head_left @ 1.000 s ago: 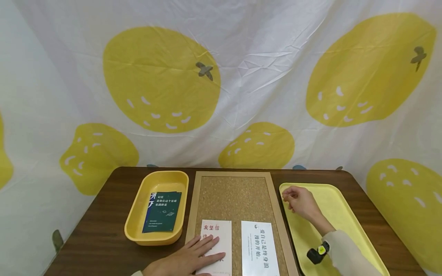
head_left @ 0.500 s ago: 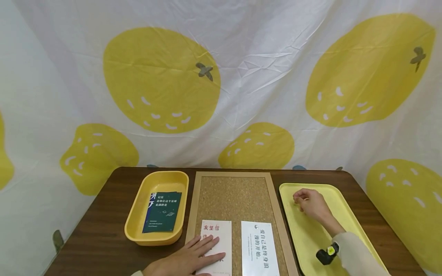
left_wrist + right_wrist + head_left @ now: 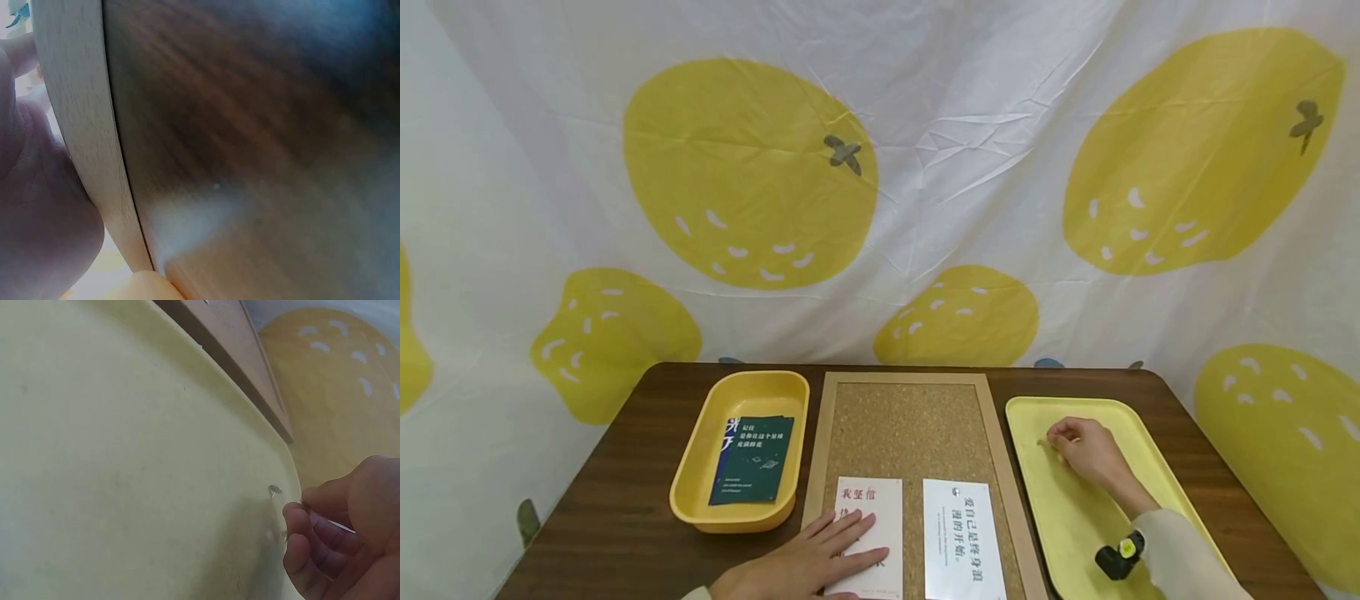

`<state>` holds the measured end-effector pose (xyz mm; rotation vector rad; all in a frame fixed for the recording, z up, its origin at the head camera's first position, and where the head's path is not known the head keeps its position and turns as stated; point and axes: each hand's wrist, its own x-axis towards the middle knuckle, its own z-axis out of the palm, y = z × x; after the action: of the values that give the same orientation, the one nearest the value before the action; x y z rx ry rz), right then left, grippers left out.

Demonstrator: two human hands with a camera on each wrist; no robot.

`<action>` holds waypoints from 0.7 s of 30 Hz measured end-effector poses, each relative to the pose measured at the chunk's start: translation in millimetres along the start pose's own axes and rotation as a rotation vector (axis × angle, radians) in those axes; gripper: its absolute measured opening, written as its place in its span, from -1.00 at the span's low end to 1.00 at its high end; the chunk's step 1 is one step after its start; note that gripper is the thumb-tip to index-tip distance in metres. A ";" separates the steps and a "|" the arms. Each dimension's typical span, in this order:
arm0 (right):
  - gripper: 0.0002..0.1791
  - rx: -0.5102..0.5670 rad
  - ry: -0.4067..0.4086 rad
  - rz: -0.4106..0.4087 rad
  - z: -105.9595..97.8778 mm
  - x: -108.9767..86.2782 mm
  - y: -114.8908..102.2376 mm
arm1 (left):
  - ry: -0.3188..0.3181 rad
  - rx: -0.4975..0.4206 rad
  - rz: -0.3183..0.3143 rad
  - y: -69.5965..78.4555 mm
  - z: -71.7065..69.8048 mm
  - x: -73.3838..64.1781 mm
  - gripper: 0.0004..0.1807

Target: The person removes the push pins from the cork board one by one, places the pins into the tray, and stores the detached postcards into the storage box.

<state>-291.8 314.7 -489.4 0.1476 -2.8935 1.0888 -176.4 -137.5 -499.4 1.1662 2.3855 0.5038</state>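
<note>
My left hand point(image 3: 808, 562) rests flat with fingers spread on a white card with red lettering point(image 3: 880, 500). That card lies on a wood-framed cork board point(image 3: 910, 425). In the left wrist view only part of the palm point(image 3: 44, 219) shows beside the board's frame. My right hand point(image 3: 1090, 454) is low over the yellow tray point(image 3: 1075, 533), thumb and fingertips drawn together. In the right wrist view a thumbtack point(image 3: 275, 490) lies on the tray close to these fingertips point(image 3: 296, 519). Another tiny shiny bit point(image 3: 284, 536) shows at their edge; whether they pinch anything is unclear.
A second white card with dark lettering point(image 3: 962, 542) lies on the board, right of the first. At the left, a yellow basin point(image 3: 688, 475) holds dark green and blue cards point(image 3: 752, 467). All stand on a brown table point(image 3: 617, 500) before a lemon-printed curtain point(image 3: 955, 208).
My right hand has moved right from the tray's left rim to farther over it, and a thumbtack now shows left of the fingers. The left hand has stayed on the card.
</note>
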 end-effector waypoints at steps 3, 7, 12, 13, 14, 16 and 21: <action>-0.85 0.001 -0.003 0.012 0.2 0.3 3.5 | 0.000 -0.002 -0.002 0.4 -0.2 -0.1 -0.34; -0.86 0.018 -0.026 0.042 1.8 0.0 7.3 | 0.001 -0.005 -0.005 0.2 0.5 0.1 -0.34; -0.87 0.022 -0.050 0.051 3.2 -1.3 9.1 | 0.002 -0.007 -0.003 -0.3 1.0 -0.2 -0.34; -0.87 0.024 -0.052 0.053 3.2 -1.6 9.0 | 0.002 -0.006 -0.002 -0.3 0.9 -0.2 -0.34; -0.87 0.027 -0.055 0.051 3.1 -2.1 8.9 | 0.002 -0.004 -0.002 -0.4 0.9 -0.3 -0.34; -0.87 0.031 -0.058 0.052 3.3 -3.0 8.7 | 0.002 -0.003 -0.003 -0.4 0.8 -0.1 -0.34; -0.87 0.029 -0.055 0.061 4.0 -3.0 9.2 | 0.002 -0.002 0.000 -0.8 1.1 0.4 -0.34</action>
<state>-289.9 319.2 -498.8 0.0929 -2.9497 1.1542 -176.5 -137.5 -500.8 1.1649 2.3865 0.5078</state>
